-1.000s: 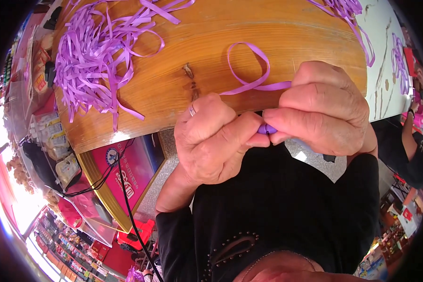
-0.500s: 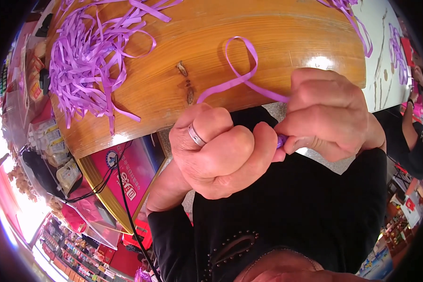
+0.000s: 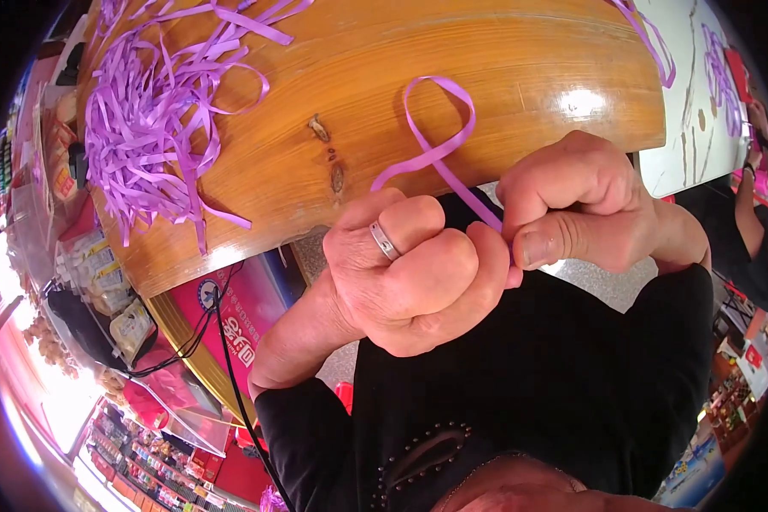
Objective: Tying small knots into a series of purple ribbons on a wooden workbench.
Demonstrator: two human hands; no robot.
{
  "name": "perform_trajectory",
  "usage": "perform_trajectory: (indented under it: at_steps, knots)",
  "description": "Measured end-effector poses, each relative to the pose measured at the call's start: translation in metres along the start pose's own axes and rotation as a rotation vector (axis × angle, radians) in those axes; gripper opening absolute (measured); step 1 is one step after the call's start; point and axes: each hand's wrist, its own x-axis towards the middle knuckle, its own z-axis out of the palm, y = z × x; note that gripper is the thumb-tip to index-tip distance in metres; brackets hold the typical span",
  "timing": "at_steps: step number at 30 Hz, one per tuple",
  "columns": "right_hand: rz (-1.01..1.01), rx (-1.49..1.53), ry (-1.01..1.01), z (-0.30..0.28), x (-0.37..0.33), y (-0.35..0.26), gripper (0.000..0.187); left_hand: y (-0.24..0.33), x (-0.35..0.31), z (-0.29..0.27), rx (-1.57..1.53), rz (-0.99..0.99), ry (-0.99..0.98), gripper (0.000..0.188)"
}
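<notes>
A single purple ribbon (image 3: 465, 121) runs between my two hands and makes a crossed loop over the near edge of the table. My left hand (image 3: 418, 273), with a silver ring, is closed round one end of it. My right hand (image 3: 576, 209) pinches the ribbon between thumb and forefinger, right against the left fingertips. Whatever part of the ribbon sits where the fingertips meet is mostly hidden. Both hands are held just off the table edge, above my black top.
The wooden table (image 3: 520, 60) has a big heap of purple ribbons (image 3: 154, 128) at its left. A white marbled table (image 3: 670, 128) adjoins on the right, with more purple ribbon (image 3: 722, 81) and another person's arm (image 3: 749, 171). A black cable (image 3: 230, 350) hangs at lower left.
My right thumb and fingers have shifted onto the ribbon at the left fingertips, covering the purple bit seen there. The loop has slid slightly nearer, and the left hand sits a little further right.
</notes>
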Motion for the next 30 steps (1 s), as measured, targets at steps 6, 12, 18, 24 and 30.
perform_trajectory:
  at_steps: [6, 12, 18, 24, 30]
  knots:
    - [0.161, 0.157, 0.059, -0.003, 0.009, 0.007, 0.021, -0.003, -0.003, 0.007, -0.034, -0.146, -0.019, 0.018]
    - [-0.113, -0.216, 0.157, -0.014, 0.024, 0.006, 0.039, -0.009, -0.011, 0.011, -0.278, -0.683, 0.128, 0.011]
    - [-0.283, -0.576, 0.228, -0.013, 0.028, 0.011, 0.066, -0.011, -0.004, 0.004, -0.316, -0.69, 0.121, 0.009]
    - [-0.713, -0.788, 0.332, -0.012, 0.04, 0.023, 0.053, -0.009, -0.009, 0.006, -0.436, -0.787, 0.163, 0.011]
    - [-0.746, -0.735, 0.321, -0.014, 0.042, 0.029, 0.041, -0.01, -0.005, 0.002, -0.408, -0.717, 0.091, 0.014]
